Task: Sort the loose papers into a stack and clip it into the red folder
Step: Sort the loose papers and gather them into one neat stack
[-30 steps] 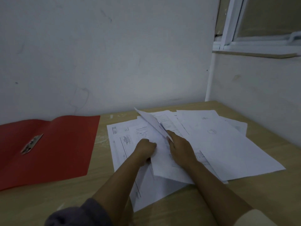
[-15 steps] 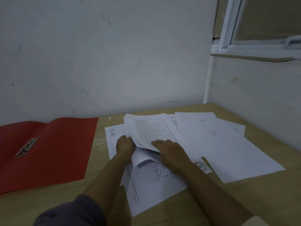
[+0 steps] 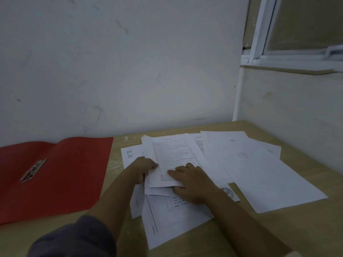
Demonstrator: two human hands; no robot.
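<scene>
The red folder [image 3: 61, 175] lies open and flat at the left of the table, its metal clip [image 3: 33, 170] on the left half. Loose white papers [image 3: 259, 173] are spread over the middle and right of the table. A printed sheet [image 3: 172, 154] sits on top of a small bundle in the middle. My left hand [image 3: 143, 168] grips the bundle's left edge. My right hand [image 3: 193, 182] holds its near edge, fingers on top and thumb beneath. Other sheets lie under both hands.
The wooden table [image 3: 306, 229] meets a white wall at the back and another on the right, under a window sill [image 3: 285, 70]. A dark sleeve [image 3: 74, 238] covers my left upper arm at the lower edge.
A sheet that stood raised between my hands has been laid face up on the bundle. Both hands now hold the bundle nearly flat, slightly farther from me.
</scene>
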